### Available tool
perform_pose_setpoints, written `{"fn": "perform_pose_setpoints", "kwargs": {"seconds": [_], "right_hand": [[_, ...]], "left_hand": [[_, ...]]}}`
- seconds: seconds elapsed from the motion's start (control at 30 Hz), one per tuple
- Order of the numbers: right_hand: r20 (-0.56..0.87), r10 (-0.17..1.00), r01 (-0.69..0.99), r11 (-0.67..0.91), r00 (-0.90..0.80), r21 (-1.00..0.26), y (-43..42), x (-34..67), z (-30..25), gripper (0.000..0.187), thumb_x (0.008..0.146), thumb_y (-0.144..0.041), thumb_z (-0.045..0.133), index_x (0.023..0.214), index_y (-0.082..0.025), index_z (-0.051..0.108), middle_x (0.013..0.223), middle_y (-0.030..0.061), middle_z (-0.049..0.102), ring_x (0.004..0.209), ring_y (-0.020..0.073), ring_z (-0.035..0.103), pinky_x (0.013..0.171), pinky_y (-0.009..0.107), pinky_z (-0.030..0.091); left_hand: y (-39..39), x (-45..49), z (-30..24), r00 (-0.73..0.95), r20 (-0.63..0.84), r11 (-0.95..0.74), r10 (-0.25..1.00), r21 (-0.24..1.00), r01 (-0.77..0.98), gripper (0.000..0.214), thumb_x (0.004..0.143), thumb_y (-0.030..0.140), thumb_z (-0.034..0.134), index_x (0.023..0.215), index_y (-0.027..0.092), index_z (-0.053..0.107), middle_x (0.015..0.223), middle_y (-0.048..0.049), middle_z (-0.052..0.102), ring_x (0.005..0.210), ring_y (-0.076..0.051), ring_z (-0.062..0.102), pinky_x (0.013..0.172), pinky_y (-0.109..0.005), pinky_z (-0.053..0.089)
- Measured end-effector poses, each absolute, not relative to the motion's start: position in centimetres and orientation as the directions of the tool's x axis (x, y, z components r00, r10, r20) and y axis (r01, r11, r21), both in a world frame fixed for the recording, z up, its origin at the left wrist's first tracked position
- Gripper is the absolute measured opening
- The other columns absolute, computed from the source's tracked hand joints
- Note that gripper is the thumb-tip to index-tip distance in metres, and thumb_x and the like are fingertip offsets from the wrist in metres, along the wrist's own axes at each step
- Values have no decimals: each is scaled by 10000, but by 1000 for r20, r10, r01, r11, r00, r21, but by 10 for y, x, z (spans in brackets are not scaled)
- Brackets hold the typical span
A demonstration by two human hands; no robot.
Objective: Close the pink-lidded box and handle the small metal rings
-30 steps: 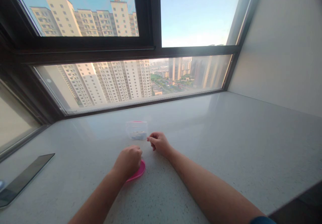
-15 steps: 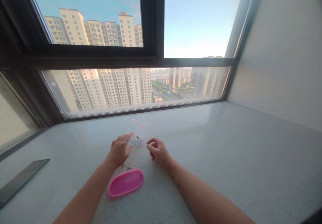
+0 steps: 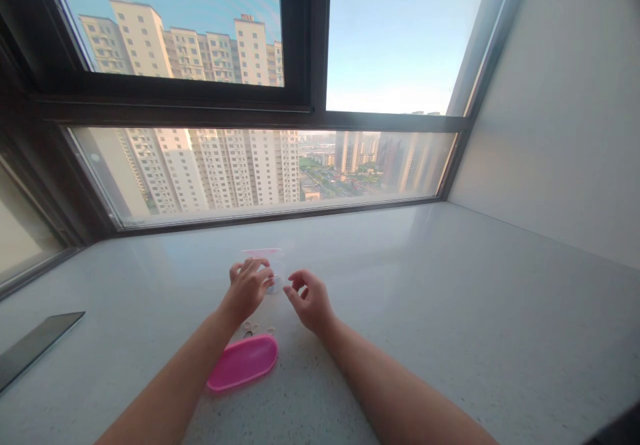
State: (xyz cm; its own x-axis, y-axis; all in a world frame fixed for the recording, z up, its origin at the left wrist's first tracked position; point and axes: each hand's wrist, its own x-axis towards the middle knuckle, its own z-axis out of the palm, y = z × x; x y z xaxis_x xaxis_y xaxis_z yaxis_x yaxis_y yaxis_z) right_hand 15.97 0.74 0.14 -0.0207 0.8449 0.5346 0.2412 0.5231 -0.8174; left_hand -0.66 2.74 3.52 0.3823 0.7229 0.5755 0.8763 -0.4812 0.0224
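A small see-through bag or container [image 3: 277, 286] with a pink strip [image 3: 260, 251] along its far side sits on the pale countertop. My left hand [image 3: 249, 288] is at its left side, fingers curled and thumb and fingertips drawn together there; what is between them is too small to make out. To the right, my right hand [image 3: 311, 304] hovers close by, thumb and index finger apart and nothing seen between them. Nearer to me lie several small pale rings [image 3: 256, 328] and a dark ring [image 3: 249, 334], just beyond a pink oval tray [image 3: 243, 364].
A dark flat glassy slab [image 3: 40, 345], perhaps a phone or tablet, rests on the countertop [image 3: 425, 312] at the left. A dark-framed window [image 3: 310, 122] closes off the far side, and a white wall [image 3: 560, 125] stands at the right.
My left hand has gone from spread fingers to curled ones at the see-through item, whose pink strip has turned level. My right hand's thumb and index finger have parted. The view has shifted slightly.
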Motion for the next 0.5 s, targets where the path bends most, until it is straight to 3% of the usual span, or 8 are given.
{"fn": "perform_pose_setpoints", "kwargs": {"seconds": [0.1,0.17,0.27,0.37,0.5], "right_hand": [[696,717,309,673,-47,-672,-1,163,14,151,737,-234,536,871,-182,581,846,52,598,813,168,541,676,273,449],[750,658,344,720,-62,-603,-5,166,21,199,757,-216,518,941,-192,589,970,64,599,931,183,521,836,331,404],[783,621,420,721,-41,-551,-3,172,24,272,771,-206,502,1031,-207,585,1103,66,575,1051,199,476,928,367,331],[754,657,476,671,-24,-569,5,179,20,292,807,-216,456,1069,-213,585,1111,56,587,1067,190,482,928,353,327],[632,774,530,527,22,-664,17,185,11,245,815,-263,448,913,-198,662,921,57,668,909,182,579,877,331,369]], "left_hand": [[18,9,30,413,574,-547,707,74,834,108,751,171,539,791,238,614,1017,-45,580,1012,-221,474,852,-412,264],[12,22,27,440,568,-595,695,111,796,129,748,152,531,811,227,614,1000,-47,581,968,-203,495,840,-393,297],[3,41,25,528,533,-682,661,132,719,131,719,136,548,799,208,622,972,-60,580,956,-207,496,824,-364,352],[-5,57,24,554,514,-705,655,153,693,192,707,127,549,867,200,625,996,-88,570,974,-230,495,826,-368,386],[-14,59,26,527,522,-713,671,259,651,255,720,111,526,944,205,604,1030,-87,558,1003,-228,496,873,-370,389]]}}
